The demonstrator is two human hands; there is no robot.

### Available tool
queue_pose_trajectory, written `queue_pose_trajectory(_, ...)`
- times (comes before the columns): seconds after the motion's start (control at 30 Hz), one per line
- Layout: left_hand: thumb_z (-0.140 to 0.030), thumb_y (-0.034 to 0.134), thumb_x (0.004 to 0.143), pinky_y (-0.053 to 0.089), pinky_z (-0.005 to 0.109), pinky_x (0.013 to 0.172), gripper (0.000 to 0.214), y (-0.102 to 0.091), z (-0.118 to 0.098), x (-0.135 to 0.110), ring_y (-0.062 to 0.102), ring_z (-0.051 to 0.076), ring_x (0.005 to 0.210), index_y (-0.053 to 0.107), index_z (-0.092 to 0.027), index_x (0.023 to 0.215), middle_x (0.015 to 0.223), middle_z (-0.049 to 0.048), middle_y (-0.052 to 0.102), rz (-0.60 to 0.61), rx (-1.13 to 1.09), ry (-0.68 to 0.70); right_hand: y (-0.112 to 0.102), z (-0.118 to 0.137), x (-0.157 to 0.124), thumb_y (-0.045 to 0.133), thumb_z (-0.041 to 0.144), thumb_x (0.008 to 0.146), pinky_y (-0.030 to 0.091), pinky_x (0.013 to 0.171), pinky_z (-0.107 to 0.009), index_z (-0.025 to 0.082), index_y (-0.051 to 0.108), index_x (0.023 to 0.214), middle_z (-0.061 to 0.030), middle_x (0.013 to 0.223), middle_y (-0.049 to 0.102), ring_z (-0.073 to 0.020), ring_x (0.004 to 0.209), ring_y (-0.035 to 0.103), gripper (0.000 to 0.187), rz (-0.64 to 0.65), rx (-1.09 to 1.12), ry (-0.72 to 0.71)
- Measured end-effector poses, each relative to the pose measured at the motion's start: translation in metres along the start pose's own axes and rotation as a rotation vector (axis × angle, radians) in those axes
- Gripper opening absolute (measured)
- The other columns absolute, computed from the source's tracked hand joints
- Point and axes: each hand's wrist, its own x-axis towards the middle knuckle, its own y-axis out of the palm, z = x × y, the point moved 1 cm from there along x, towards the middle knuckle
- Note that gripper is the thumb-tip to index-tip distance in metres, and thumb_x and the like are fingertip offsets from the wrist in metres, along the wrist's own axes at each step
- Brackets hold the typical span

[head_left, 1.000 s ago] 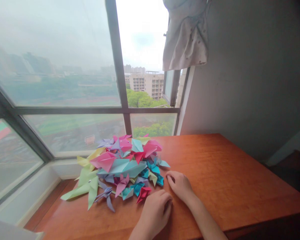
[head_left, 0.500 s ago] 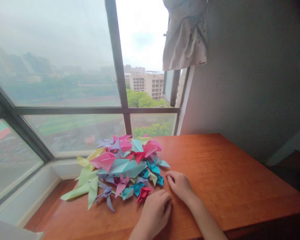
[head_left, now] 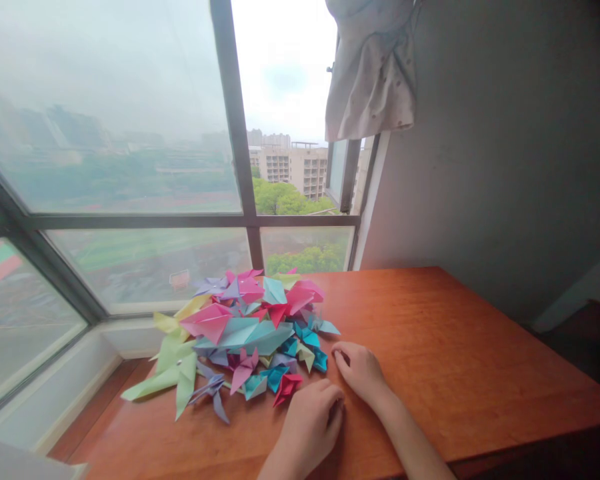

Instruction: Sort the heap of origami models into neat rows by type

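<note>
My left hand point(head_left: 313, 417) rests on the wooden table in a loose fist, its fingers curled in and nothing showing in them. Just beyond its knuckles sits a red folded-paper piece point(head_left: 287, 389). My right hand point(head_left: 360, 369) lies a little farther off, also loosely closed, near a teal paper piece point(head_left: 320, 360). Folded papers are heaped ahead and to the left: a pale green pinwheel point(head_left: 173, 375), a purple paper crane point(head_left: 211, 392), a pink paper plane point(head_left: 210, 323), a light blue folded paper point(head_left: 245, 335) and several smaller pieces. Overlap hides parts of many.
The reddish-brown table point(head_left: 430, 353) stretches to the right. Tall windows point(head_left: 130, 133) rise behind the heap, with one pane open. A pale cloth point(head_left: 370, 73) hangs by the opening, beside a grey wall point(head_left: 480, 147).
</note>
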Motion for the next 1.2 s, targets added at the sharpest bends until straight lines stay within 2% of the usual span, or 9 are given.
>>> queue_pose_trajectory(1.2,-0.006,0.05,0.082,0.035,0.024,0.061,0.018,-0.0015,-0.0013,-0.0005,0.059,0.017,0.072,0.06,-0.02,0.082,0.08,0.0023,0.065,0.005,-0.01,0.009,0.0023,-0.0035,-0.0008,0.044,0.024,0.09,0.044,0.077,-0.028,0.027,0.071,0.094,-0.0006,0.096,0.075,-0.0202,0.09,0.068,0.028,-0.021,-0.004,-0.008)
